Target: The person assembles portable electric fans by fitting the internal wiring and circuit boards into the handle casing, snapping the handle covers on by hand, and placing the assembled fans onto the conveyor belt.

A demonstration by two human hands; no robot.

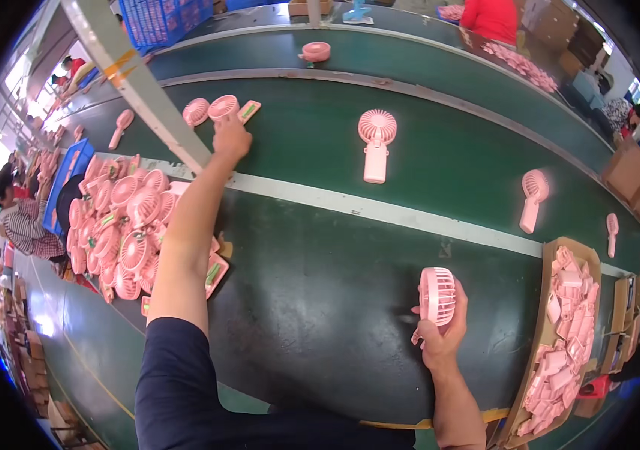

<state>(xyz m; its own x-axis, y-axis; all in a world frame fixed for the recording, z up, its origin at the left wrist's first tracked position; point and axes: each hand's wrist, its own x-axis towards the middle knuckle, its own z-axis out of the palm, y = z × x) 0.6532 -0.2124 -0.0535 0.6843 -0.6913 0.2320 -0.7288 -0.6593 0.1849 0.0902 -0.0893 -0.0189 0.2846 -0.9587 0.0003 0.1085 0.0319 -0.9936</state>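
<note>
At the far left, my left hand (231, 140) stretches over the green belt, its fingers closed on the near edge of a pink handheld fan (223, 106). That fan has a round head and an open handle part (249, 112) with green inside. A second round pink fan head (196, 112) lies just left of it. My right hand (445, 341) is over the dark table at the right, closed around a pink fan head (437, 295) that stands on edge, its slatted cage toward the right. Part of the fingers is hidden behind it.
A heap of pink fan heads (136, 210) lies beside my left arm. A cardboard box (533, 360) of pink handle pieces stands at the right. Several pink fans, including one fan (376, 142), lie along the belt (305, 142). A slanted metal post (140, 82) rises near my left hand.
</note>
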